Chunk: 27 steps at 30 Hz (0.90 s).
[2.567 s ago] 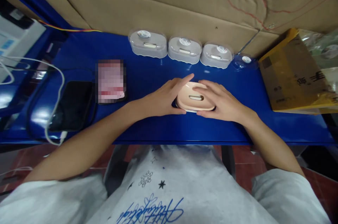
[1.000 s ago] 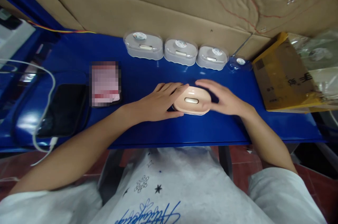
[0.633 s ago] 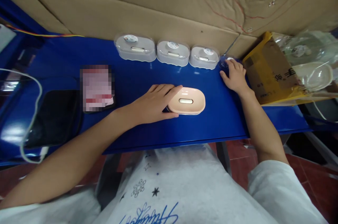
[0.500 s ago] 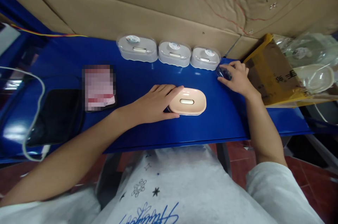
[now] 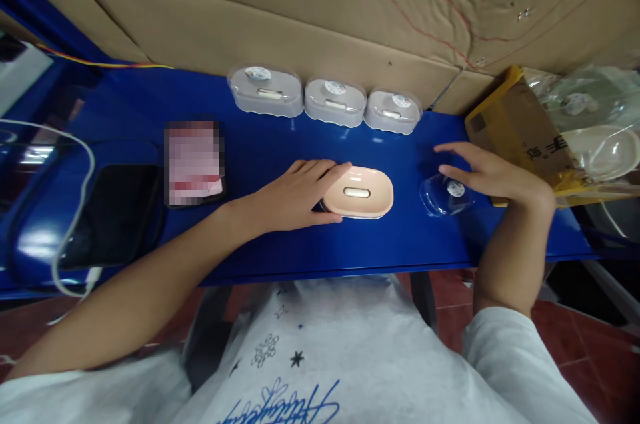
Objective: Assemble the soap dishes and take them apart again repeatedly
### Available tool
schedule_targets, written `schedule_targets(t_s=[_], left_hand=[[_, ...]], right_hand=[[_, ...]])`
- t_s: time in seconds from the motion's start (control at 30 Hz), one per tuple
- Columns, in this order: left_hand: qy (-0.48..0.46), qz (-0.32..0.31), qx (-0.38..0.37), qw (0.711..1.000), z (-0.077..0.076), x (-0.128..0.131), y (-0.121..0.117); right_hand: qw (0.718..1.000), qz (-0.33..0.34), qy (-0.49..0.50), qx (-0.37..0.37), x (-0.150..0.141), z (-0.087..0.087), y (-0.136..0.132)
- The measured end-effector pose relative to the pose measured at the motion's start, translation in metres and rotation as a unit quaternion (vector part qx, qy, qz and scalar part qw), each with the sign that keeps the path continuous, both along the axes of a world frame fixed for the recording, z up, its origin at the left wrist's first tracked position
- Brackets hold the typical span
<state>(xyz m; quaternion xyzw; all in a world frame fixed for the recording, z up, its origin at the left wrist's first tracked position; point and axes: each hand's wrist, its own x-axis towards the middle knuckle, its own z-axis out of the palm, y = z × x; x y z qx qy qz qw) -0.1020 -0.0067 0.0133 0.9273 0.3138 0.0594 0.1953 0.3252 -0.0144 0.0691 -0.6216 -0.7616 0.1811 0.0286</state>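
My left hand [image 5: 306, 196] is wrapped around the left end of a peach-coloured oval dish [image 5: 379, 192], which rests on the blue table with a pale oblong piece in its middle. Its thumb and fingers touch the near and far sides. A clear plastic lid [image 5: 434, 199] with a round white sticker lies on the table to the dish's right. Just above and behind that lid is my right hand [image 5: 487, 171], fingers spread and holding nothing. Whether a fingertip touches the lid, I cannot tell.
Three grey oval boxes with clear lids [image 5: 267, 92] stand in a row at the back, against a brown cardboard wall [image 5: 250, 4]. On the right sits a taped carton [image 5: 520, 137] with plastic-wrapped items. Leftward are a blurred-out pink item [image 5: 194, 161], a black tablet-like device [image 5: 113, 211] and a white cable [image 5: 75, 204].
My right hand has drawn the clear lid from beside the back row toward the table's front right and let go of it. My left hand keeps its hold on the dish.
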Motion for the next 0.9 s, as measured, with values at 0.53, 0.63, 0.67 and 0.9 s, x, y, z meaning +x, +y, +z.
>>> schedule_targets(t_s=[0.53, 0.63, 0.67, 0.9], left_hand=[[0.002, -0.003, 0.009, 1.0, -0.001, -0.001, 0.001], [0.002, -0.002, 0.009, 1.0, -0.001, -0.001, 0.001], [0.001, -0.002, 0.007, 1.0, -0.001, -0.001, 0.001], [-0.006, 0.009, -0.005, 1.0, -0.002, 0.001, 0.001]], right_hand=[[0.999, 0.014, 0.03, 0.014, -0.012, -0.02, 0.009], [0.998, 0.053, 0.043, -0.006, -0.019, -0.024, 0.009], [0.997, 0.065, 0.046, -0.008, -0.021, -0.025, 0.009], [0.992, 0.091, 0.062, 0.055, -0.036, -0.025, 0.004]])
